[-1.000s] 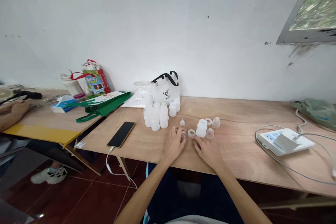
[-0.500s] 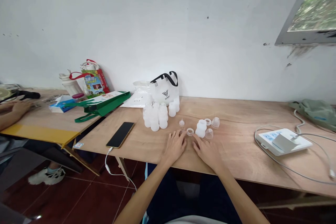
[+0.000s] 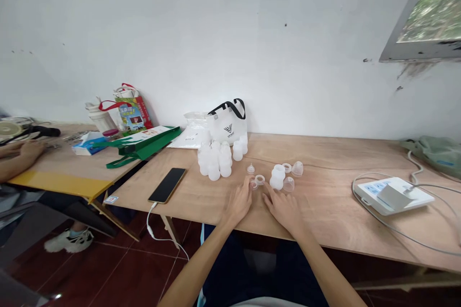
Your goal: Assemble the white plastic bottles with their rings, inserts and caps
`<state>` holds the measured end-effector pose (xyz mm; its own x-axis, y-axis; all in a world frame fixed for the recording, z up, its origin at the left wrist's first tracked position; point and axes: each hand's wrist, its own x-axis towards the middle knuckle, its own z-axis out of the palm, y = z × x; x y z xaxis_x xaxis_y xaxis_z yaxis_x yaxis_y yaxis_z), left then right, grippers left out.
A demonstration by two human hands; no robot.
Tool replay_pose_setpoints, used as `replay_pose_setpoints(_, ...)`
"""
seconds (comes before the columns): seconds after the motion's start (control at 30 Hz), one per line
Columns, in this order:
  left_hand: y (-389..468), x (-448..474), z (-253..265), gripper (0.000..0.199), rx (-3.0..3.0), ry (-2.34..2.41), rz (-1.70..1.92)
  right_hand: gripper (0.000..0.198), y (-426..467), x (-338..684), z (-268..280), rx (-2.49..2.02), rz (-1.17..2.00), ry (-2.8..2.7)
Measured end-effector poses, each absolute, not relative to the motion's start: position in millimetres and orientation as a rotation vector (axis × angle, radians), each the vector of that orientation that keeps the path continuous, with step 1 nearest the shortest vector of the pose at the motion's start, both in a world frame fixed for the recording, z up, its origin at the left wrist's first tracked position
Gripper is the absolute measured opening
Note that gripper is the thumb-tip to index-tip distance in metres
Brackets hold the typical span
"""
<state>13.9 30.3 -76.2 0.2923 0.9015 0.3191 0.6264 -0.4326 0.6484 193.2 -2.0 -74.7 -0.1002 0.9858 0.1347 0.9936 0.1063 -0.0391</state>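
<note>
Head view: a frosted, waisted plastic bottle (image 3: 277, 177) stands upright on the grained wooden table (image 3: 324, 192). Just left of it lies a flat translucent ring (image 3: 260, 180), the right hand's (image 3: 284, 207) index fingertip at its rim, fingers extended and thumb parted. Farther left, the left hand (image 3: 239, 201) reaches a small clear round piece (image 3: 254, 185); whether its fingers pinch it, I cannot tell. Right of the bottle sit two clear domed caps (image 3: 297, 169).
</note>
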Motion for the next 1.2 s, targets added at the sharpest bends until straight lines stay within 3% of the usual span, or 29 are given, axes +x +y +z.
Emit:
replay_pose_setpoints(0.37, 32, 14, -80, 0.021, 2.124, 1.386, 0.883, 0.053, 4, 190, -76, -2.025, -0.155, -2.29)
replay_pose_setpoints(1.03, 30, 14, -78, 0.026, 2.116, 1.36, 0.889, 0.058, 18, 171, -65, -2.069, -0.026, -2.225)
replay_pose_setpoints(1.2, 30, 13, -77, 0.027, 2.117, 1.345, 0.888, 0.044, 21, 169, -55, -2.072, 0.099, -2.208)
